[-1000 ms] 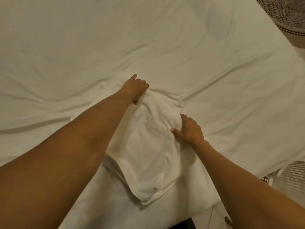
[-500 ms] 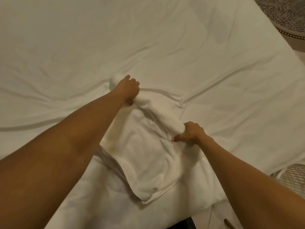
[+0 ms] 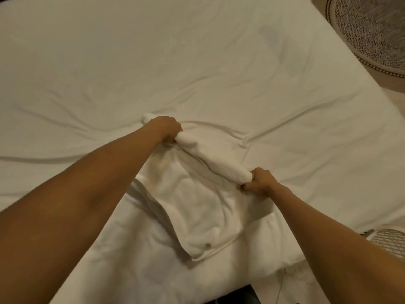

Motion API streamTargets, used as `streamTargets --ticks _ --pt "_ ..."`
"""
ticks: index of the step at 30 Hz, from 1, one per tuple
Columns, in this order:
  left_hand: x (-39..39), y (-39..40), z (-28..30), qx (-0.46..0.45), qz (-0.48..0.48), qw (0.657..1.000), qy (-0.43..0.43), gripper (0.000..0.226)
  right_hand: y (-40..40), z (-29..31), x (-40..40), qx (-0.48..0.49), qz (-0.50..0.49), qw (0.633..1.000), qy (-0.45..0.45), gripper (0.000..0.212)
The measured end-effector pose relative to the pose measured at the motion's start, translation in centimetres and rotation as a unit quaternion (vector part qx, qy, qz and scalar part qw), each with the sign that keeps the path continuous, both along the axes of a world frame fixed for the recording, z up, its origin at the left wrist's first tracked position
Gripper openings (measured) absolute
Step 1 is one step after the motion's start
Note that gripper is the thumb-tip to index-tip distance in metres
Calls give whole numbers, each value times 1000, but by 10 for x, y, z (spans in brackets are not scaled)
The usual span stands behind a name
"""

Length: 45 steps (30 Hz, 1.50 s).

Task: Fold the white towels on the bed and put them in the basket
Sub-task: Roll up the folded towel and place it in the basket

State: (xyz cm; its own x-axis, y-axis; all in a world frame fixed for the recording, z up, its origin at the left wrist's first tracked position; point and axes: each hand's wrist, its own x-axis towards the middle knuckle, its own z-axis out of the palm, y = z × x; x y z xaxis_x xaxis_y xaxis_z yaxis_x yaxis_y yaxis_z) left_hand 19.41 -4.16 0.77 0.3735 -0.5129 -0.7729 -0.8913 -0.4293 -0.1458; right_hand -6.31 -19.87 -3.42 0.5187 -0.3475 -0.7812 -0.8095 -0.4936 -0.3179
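Observation:
A white towel point(image 3: 197, 202) lies on the white bed point(image 3: 197, 62), near its front edge, with one corner pointing toward me. Its far edge is bunched into a thick roll lifted off the sheet. My left hand point(image 3: 166, 128) is closed on the roll's left end. My right hand point(image 3: 256, 179) is closed on its right end, nearer to me. The rest of the towel lies flat below the roll. A white lattice basket point(image 3: 388, 240) peeks in at the right edge, beside the bed.
A round patterned rug point(image 3: 372, 31) lies on the floor at the top right, past the bed's corner. The bed's front edge runs across the bottom, with a dark object point(image 3: 236, 297) below it.
Both hands went from resting flat on the towel's far edge to gripping it. The edge is now gathered into a roll and pulled up and toward me.

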Motion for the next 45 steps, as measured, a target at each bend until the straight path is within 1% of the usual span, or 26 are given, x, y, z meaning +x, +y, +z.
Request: streamTargets --ticks 3,6,8,10,14,18,20,22,27,34,38,45 --pt "0 11 22 -25 25 999 -11 32 0 21 5 -29 18 999 -26 21" --pt "0 27 49 -90 67 993 -41 28 1 50 10 -98 32 990 -98 15" --pt "-2 39 66 -151 102 981 -65 25 2 71 10 -164 40 973 -156 18" --pt "-7 50 83 -196 113 970 -86 25 4 95 8 -199 44 960 -193 27" --pt "-25 57 120 -226 120 962 -99 25 -3 144 5 -226 56 952 -199 28" --pt "-41 47 158 -217 116 965 -90 24 -18 185 -1 -249 71 948 -187 21" --pt "-45 37 173 -220 112 966 -77 23 -29 204 -4 -261 69 945 -184 22" --pt "-48 21 187 -225 106 966 -72 24 -44 221 -9 -275 60 941 -188 23" --pt "-67 -30 215 -254 69 960 -94 25 -86 246 -38 -304 30 931 -198 22" --pt "-134 -123 241 -275 8 956 -101 25 -147 269 -132 -320 -46 926 -195 19" --pt "-193 -185 249 -273 -22 959 -70 26 -184 278 -201 -309 -108 932 -159 15" --pt "-300 -281 242 -244 -41 969 3 38 -241 288 -317 -284 -194 933 -105 30"
